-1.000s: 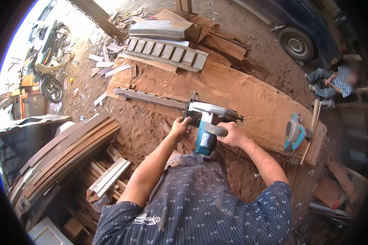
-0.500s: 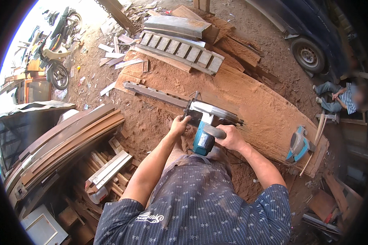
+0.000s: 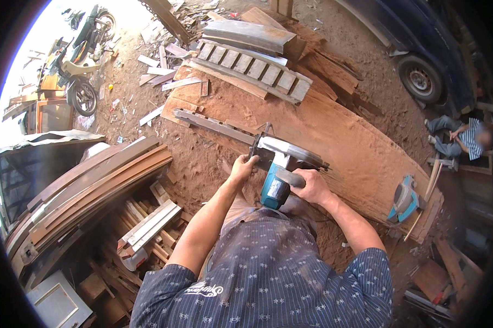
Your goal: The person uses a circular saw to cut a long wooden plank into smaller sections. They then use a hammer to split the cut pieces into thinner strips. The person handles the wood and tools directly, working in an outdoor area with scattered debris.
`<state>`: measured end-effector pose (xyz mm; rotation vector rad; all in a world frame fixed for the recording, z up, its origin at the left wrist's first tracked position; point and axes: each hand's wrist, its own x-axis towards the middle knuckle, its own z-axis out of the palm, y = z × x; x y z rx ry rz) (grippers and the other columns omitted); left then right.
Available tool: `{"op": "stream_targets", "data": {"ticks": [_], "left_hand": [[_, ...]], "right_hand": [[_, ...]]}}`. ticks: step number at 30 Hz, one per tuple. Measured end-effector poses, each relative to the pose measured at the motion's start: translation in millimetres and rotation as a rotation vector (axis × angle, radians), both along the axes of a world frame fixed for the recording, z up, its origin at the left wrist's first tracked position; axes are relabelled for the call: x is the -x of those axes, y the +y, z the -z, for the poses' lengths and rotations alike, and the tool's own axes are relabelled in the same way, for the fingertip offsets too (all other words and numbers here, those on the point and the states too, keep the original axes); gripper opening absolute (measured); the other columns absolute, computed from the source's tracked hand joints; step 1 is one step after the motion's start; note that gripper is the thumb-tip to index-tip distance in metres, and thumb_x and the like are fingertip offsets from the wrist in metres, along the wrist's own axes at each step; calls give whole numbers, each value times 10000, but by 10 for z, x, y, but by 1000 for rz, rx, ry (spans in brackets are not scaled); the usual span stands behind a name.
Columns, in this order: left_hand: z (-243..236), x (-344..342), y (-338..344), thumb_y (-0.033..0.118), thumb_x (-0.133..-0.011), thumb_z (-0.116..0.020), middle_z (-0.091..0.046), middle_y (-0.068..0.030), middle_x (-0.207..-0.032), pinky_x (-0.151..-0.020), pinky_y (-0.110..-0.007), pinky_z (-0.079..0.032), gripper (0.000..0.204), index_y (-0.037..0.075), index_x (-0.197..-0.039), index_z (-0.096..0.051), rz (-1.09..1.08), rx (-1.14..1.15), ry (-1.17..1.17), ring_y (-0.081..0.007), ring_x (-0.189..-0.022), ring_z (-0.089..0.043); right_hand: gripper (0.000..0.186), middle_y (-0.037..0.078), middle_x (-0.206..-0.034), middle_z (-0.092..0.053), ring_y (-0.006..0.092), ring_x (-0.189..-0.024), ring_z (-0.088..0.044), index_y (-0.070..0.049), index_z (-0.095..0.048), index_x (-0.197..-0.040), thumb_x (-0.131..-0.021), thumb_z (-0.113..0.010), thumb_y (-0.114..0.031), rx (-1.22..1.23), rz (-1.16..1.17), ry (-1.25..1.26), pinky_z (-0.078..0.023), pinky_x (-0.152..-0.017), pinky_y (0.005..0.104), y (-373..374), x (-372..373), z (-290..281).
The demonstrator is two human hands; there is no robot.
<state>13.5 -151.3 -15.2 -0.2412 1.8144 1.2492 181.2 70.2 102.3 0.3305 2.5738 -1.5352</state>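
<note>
A teal circular saw point(image 3: 275, 185) with a silver blade guard sits across a narrow dark wooden strip point(image 3: 216, 127) on the sawdust-covered board. My right hand point(image 3: 314, 188) is wrapped round its grey-black rear handle. At the saw's left side, my left hand point(image 3: 243, 168) is closed, thumb and fingers at the near end of the dark base plate point(image 3: 254, 146); the fingertips are partly hidden. The strip runs out from under the saw to the far left. The blade itself is hidden by the guard and base.
The wide board point(image 3: 361, 145) carries a second teal power tool point(image 3: 404, 199) and a slatted wooden piece point(image 3: 252, 68). Stacked planks point(image 3: 96, 188) lie left, with offcuts point(image 3: 159, 218) below. A motorcycle point(image 3: 82, 95), a dark vehicle point(image 3: 421, 49) and a seated person point(image 3: 462, 136) are around.
The whole view has shifted slightly, with the scene moving a little right and down. Both hands keep their hold, and the saw stays at about the same place on the strip.
</note>
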Motion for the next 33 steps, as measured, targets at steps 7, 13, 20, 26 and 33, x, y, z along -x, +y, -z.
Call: {"op": "stream_targets", "data": {"ticks": [7, 13, 20, 26, 33], "left_hand": [[-11, 203, -119, 389, -952, -710, -639, -22, -805, -433, -255, -400, 441, 11, -1163, -626, 22, -1, 9, -95, -628, -607], [-54, 412, -228, 385, -953, -705, -634, -28, -794, -426, -254, -397, 436, 12, -1162, -619, 59, 3, -13, -103, -626, -604], [-53, 600, -358, 335, -941, -743, -673, -49, -919, -567, -253, -492, 446, -12, -1183, -601, 29, -5, -34, -106, -642, -599], [-87, 775, -480, 323, -955, -730, -674, -49, -944, -604, -253, -488, 419, -9, -1174, -600, 4, 0, -30, -98, -664, -588], [-172, 1004, -625, 314, -961, -727, -678, -47, -895, -614, -260, -491, 394, -11, -1153, -610, -30, 14, -43, -97, -657, -586]], "right_hand": [[330, 217, -930, -718, 400, -893, -698, -18, -698, -1019, -742, -793, -171, -31, 11, 3, -557, -785, 455, -134, 202, -26], [340, 220, -932, -717, 406, -900, -695, -19, -699, -1015, -731, -803, -174, -61, 27, 15, -558, -789, 458, -260, 351, 13], [346, 215, -934, -716, 404, -906, -694, -18, -695, -1013, -725, -806, -173, -47, 26, -5, -560, -794, 457, -391, 547, 30], [343, 202, -930, -717, 404, -897, -692, -26, -694, -1009, -722, -808, -174, -55, 17, -7, -558, -784, 459, -533, 753, 57], [341, 205, -886, -705, 411, -862, -686, -24, -688, -992, -707, -814, -164, -47, 8, 5, -551, -755, 471, -715, 1021, 76]]}}
